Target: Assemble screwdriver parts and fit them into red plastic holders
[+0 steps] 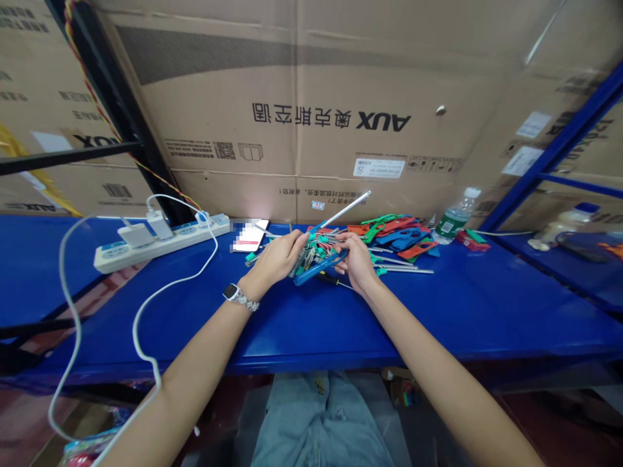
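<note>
Plainly printed: large, upside-down AUX and 奥克斯空调 on the cardboard box [321, 84] along the counter's [462, 318] back edge.
Left-hand box [29, 175]: AUX again, also inverted.
White label [378, 168]: on the large box; its writing is too small to read.
Metal pile [318, 246]: silver pieces with green ends, near the middle of the back edge; one silver rod [343, 211] slants up from it.
Left hand [275, 259]: at the pile's left side, thumb and fingers drawn in; what they grip I cannot tell.
Right hand [355, 259]: fingers closed on one end of a blue strip [316, 270].
Bottle [456, 217]: toward the back right corner, green label illegible.
Phone [253, 237]: left of the pile, screen partly pixelated.
</note>
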### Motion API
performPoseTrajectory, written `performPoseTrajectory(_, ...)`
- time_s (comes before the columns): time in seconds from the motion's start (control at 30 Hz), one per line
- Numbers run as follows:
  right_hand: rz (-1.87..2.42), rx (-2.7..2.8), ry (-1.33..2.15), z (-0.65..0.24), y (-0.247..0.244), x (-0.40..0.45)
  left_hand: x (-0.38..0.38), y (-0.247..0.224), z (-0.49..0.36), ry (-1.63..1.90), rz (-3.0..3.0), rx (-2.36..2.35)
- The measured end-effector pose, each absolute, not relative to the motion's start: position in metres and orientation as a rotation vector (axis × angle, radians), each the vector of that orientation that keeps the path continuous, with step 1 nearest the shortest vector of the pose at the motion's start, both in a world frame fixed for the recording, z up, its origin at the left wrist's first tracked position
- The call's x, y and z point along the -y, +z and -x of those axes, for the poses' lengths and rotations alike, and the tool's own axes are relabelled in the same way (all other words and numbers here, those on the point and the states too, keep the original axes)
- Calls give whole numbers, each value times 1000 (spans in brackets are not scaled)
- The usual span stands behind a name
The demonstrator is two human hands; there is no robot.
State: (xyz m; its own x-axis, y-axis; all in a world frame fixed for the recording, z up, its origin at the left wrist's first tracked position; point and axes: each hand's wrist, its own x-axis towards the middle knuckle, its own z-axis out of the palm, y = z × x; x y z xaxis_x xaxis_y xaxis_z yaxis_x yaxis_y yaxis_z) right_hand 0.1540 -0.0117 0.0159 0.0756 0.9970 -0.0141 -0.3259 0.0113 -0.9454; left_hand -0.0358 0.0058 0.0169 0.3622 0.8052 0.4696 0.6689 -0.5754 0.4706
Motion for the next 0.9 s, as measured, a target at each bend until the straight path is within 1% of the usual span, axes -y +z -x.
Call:
performPoseTrajectory(0.13, 1040, 926, 1316, -159, 23, 10, -9, 15, 40, 917, -2461, -1359)
performPoseTrajectory(0.3, 1083, 959, 1409, -154, 29, -12, -16, 10, 44, 834, -2509, -1379)
performPoseTrajectory(0.4, 1083, 1011, 1362, -152, 33, -23, -17, 11, 46, 802, -2520, -1405)
performPoseTrajectory(0.5, 1091, 1038, 1303, -152, 32, -25, -16, 15, 47, 845, -2503, -1471)
performPoseTrajectory(0.9, 1181, 1024, 1284, -160, 15, -19, -14, 21, 52, 977, -2417, -1576)
